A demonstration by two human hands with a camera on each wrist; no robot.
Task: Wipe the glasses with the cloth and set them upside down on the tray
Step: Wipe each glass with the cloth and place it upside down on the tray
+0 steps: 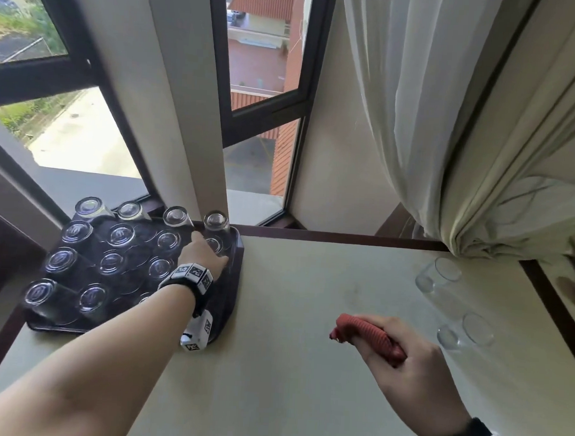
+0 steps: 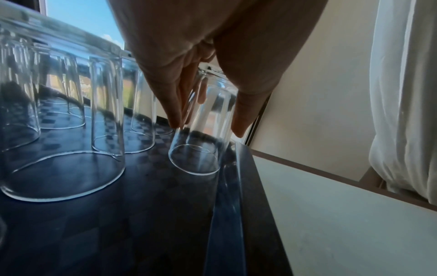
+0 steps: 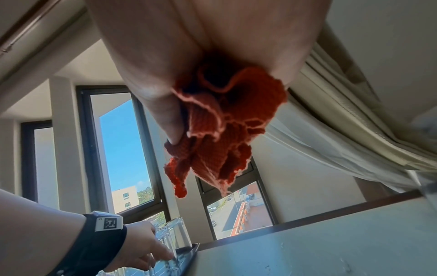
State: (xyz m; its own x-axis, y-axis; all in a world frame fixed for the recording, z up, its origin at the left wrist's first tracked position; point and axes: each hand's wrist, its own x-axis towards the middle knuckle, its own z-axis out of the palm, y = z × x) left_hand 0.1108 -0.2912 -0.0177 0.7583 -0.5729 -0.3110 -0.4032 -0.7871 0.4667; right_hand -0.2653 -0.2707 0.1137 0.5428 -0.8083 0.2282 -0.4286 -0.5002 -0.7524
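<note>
- One upturned glass [image 2: 201, 128], mouth down and tilted, hangs just above the dark tray [image 1: 231, 301] near its right rim, pinched between fingers and thumb of the left hand [image 1: 205, 252].
- Many more glasses [image 1: 120, 235] stand inverted in rows on the tray.
- Right hand [image 1: 401, 364] hovers over the pale bench [image 1: 289, 366], fist closed round a bunched red cloth [image 3: 227, 127].
- Two glasses [image 1: 438, 274] lie on the bench to the right, near the curtain [image 1: 479, 160].
</note>
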